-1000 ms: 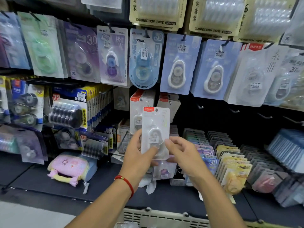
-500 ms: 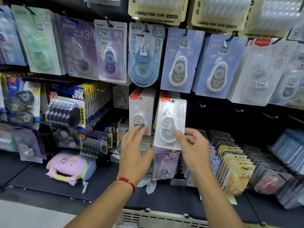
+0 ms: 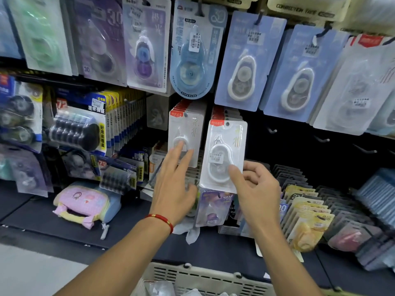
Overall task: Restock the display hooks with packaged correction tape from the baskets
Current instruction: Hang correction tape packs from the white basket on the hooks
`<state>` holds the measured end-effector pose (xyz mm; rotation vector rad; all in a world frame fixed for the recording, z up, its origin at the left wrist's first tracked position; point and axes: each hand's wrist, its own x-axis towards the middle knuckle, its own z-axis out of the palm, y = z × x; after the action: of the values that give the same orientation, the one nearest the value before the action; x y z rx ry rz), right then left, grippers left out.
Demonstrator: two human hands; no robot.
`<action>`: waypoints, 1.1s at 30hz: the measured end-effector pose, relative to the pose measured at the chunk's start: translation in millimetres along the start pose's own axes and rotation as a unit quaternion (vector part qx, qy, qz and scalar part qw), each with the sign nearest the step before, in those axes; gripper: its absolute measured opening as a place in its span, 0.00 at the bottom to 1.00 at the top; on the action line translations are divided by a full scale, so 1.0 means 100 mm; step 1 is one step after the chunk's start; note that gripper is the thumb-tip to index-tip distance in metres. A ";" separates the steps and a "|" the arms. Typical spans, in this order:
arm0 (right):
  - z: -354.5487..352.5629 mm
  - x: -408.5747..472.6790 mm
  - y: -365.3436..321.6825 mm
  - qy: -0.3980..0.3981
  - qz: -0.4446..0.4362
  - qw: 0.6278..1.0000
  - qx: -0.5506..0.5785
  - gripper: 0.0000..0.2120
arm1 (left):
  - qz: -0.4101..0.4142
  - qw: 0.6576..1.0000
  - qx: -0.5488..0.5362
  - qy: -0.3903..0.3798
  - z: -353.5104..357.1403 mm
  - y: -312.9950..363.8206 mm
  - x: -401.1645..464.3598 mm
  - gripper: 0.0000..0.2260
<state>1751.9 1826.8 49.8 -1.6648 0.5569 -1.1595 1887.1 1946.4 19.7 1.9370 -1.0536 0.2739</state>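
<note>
My right hand (image 3: pixel 255 190) pinches the lower right corner of a white correction tape pack (image 3: pixel 223 154) with a red top label. The pack stands upright in front of a hanging row of the same packs (image 3: pixel 223 115), its hang hole near their fronts. My left hand (image 3: pixel 174 184), with a red cord on the wrist, reaches out with straight fingers that touch the front pack of the neighbouring white row (image 3: pixel 184 133). A beige slotted basket (image 3: pixel 205 278) sits at the bottom edge with packs inside.
Blue, purple and green tape packs hang in the upper row (image 3: pixel 241 60). Bare black hooks (image 3: pixel 320 138) stick out at the right. Filed packs in racks (image 3: pixel 303 210) fill the lower shelf at right; a pink pencil pouch (image 3: pixel 83 202) lies at left.
My right hand has lifted the white pack up and to the right, toward the hanging row. My left hand let go of it and moved up to the left row.
</note>
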 end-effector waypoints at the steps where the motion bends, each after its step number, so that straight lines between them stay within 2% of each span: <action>1: 0.01 0.00 0.00 0.007 -0.002 1.000 0.002 0.05 | 0.005 1.000 0.005 -0.001 0.00 -0.02 0.01 0.37; 6: 0.01 0.04 0.02 0.020 -0.004 1.000 0.011 0.05 | 0.014 1.000 0.019 -0.012 0.02 -0.08 0.04 0.37; 9: -0.01 0.08 0.06 0.018 -0.004 0.999 -0.027 0.05 | 0.016 0.999 0.016 -0.024 0.01 -0.11 0.06 0.37; 11: -0.04 0.12 0.10 -0.002 0.011 0.994 -0.111 0.06 | 0.017 0.999 0.013 -0.033 0.00 -0.13 0.06 0.37; 13: -0.06 0.13 0.21 -0.023 0.014 0.965 -0.259 0.12 | 0.017 0.999 0.013 -0.042 -0.01 -0.16 0.06 0.37; 14: -0.05 0.12 0.27 -0.018 -0.008 0.944 -0.328 0.16 | 0.017 0.999 0.015 -0.046 -0.01 -0.17 0.07 0.37; 16: 0.01 0.11 0.34 -0.010 -0.117 0.918 -0.378 0.18 | 0.024 0.998 0.024 -0.052 -0.02 -0.19 0.08 0.37; 18: 0.12 0.17 0.38 -0.063 -0.227 0.890 -0.390 0.20 | 0.035 0.997 0.034 -0.058 -0.03 -0.21 0.09 0.38; 20: 0.24 0.35 0.40 -0.117 -0.270 0.847 -0.443 0.25 | 0.040 0.996 0.040 -0.063 -0.03 -0.22 0.10 0.38; 23: 0.41 0.62 0.44 -0.132 -0.241 0.799 -0.535 0.28 | 0.045 0.996 0.045 -0.066 -0.02 -0.23 0.10 0.39; 28: 0.60 0.95 0.54 -0.145 -0.165 0.765 -0.606 0.35 | 0.049 0.995 0.052 -0.071 -0.02 -0.25 0.10 0.40; 31: 0.63 1.15 0.62 -0.196 -0.103 0.744 -0.631 0.39 | 0.054 0.994 0.060 -0.075 -0.03 -0.27 0.10 0.39; 33: 0.59 1.25 0.61 -0.248 -0.058 0.745 -0.617 0.39 | 0.060 0.993 0.064 -0.083 -0.03 -0.30 0.09 0.39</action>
<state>1868.2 1730.2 45.9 -3.0320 0.9704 -0.2336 1915.9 1951.1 8.3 2.0417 -1.2925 0.2554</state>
